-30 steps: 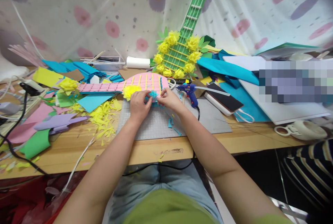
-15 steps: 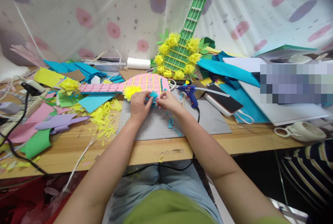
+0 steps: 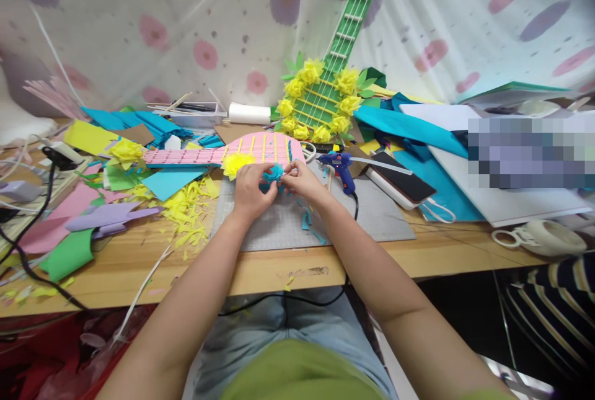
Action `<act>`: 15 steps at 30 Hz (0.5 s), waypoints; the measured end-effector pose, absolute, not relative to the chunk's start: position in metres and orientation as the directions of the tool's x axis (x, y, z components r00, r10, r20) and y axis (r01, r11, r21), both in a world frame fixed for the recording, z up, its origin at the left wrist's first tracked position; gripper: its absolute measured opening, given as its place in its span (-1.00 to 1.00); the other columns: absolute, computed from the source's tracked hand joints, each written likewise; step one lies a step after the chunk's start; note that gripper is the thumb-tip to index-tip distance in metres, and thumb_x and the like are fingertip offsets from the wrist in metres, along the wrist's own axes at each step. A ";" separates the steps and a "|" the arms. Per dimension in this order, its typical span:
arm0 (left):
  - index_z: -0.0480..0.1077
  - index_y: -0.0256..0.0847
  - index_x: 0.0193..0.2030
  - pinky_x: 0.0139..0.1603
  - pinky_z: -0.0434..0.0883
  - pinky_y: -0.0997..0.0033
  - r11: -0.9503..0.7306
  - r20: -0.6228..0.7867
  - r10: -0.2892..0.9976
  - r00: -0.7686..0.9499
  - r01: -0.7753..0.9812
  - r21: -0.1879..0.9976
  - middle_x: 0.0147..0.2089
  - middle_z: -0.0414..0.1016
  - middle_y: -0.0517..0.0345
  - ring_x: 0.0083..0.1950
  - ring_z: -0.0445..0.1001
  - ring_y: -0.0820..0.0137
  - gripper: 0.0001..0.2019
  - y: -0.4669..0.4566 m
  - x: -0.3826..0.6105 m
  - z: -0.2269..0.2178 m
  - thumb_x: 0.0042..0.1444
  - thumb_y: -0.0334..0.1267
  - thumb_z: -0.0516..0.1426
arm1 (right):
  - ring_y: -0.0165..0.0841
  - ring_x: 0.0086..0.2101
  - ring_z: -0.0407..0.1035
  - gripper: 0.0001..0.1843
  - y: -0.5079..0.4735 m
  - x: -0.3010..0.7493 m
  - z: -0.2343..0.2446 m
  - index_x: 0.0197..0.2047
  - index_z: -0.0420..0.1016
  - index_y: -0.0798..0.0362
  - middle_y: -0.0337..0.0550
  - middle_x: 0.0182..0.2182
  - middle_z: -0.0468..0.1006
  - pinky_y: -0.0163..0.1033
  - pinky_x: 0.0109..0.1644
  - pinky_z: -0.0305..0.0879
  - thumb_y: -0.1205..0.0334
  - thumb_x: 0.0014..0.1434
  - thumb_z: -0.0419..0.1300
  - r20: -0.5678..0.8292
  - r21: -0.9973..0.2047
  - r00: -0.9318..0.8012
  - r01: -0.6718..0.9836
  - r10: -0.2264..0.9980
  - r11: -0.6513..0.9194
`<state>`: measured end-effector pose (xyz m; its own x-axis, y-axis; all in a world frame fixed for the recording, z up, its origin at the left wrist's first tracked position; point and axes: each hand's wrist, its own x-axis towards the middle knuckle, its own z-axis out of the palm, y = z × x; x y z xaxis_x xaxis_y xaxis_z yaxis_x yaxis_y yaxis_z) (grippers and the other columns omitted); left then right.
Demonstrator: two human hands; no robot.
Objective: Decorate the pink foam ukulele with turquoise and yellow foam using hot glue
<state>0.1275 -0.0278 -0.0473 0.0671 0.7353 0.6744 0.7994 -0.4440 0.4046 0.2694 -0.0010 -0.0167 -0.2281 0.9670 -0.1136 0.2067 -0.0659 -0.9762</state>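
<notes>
Both hands meet over a grey cutting mat (image 3: 288, 220) at the table's middle. My left hand (image 3: 248, 192) and my right hand (image 3: 302, 182) pinch a small teal paper flower (image 3: 273, 172) between their fingertips. Just behind them lies a pink foam guitar (image 3: 223, 152) with yellow strings, and a yellow paper flower (image 3: 235, 162) sits on its body beside my left hand. A second yellow flower (image 3: 124, 152) sits at the guitar's head on the left.
A blue glue gun (image 3: 341, 167) lies right of my hands, its cord running off the table edge. A green guitar with yellow flowers (image 3: 320, 105) leans on the curtain. Paper scraps (image 3: 186, 208), a phone (image 3: 403, 182), white boards (image 3: 506, 201) and a tape dispenser (image 3: 542, 239) crowd the wooden table.
My hands have closed in a little on the teal flower, the fingers turning it. The view has shifted slightly; nothing else moved.
</notes>
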 end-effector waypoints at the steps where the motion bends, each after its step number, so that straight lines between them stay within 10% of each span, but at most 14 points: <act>1: 0.33 -0.16 -0.03 0.03 0.25 0.19 -0.456 0.668 0.739 0.089 0.796 0.398 -0.12 0.50 0.07 -0.06 0.39 0.22 -0.61 -0.029 0.128 -0.047 -0.07 -0.32 0.17 | -0.55 -0.65 0.26 -0.77 -0.001 0.270 -0.017 -0.36 0.11 0.01 -0.41 -0.61 0.41 -0.48 -0.63 0.04 0.48 -0.01 0.08 -0.109 -0.977 -0.231 0.202 0.967 -0.062; 15: 0.22 -0.18 0.11 0.14 0.17 0.11 -0.399 0.678 0.735 0.014 0.817 0.417 0.03 0.41 -0.02 0.07 0.30 0.16 -0.43 -0.023 0.136 -0.056 -0.11 -0.38 0.16 | -0.57 -0.64 0.26 -0.83 0.004 0.269 -0.023 -0.33 0.14 0.01 -0.43 -0.58 0.42 -0.46 -0.54 0.10 0.40 0.01 0.07 -0.048 -0.979 -0.244 0.205 0.969 0.003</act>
<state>0.1364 -0.0234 -0.0558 0.0135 0.7353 0.6776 0.8167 -0.3991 0.4167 0.2692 0.0044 -0.0229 -0.2436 0.9687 -0.0482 0.2045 0.0028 -0.9789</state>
